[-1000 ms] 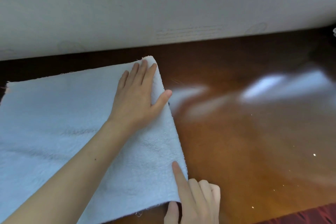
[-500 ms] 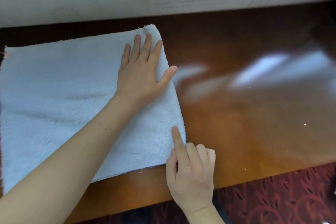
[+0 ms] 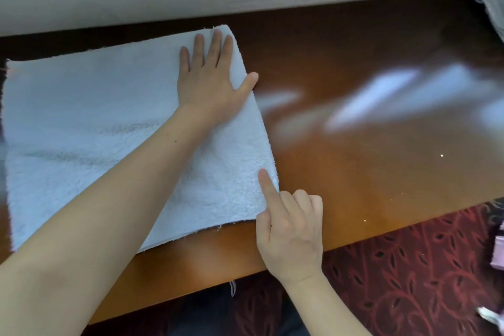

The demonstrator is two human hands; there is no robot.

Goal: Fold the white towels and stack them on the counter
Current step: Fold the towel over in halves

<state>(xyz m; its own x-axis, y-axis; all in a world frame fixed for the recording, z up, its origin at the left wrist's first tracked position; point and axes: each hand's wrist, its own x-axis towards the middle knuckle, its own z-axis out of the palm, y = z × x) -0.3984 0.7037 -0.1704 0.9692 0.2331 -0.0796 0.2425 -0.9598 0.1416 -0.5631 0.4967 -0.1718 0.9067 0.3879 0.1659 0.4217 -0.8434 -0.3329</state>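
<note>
A glossy brown wooden counter runs across the frame, its far edge against a pale wall and its front edge slanting from lower left up to the right side. Pale blurred reflections streak its bare right half. On the left half lies a white towel — spread flat, its far corner close to the wall, its frayed near edge just short of the counter's front. At the upper right edge a crumpled pale cloth shows, cut off by the frame.

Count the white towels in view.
1 for certain: the white towel lies flat on the left part of the counter, under the left hand. A pale cloth cut off at the upper right edge may be another.
</note>
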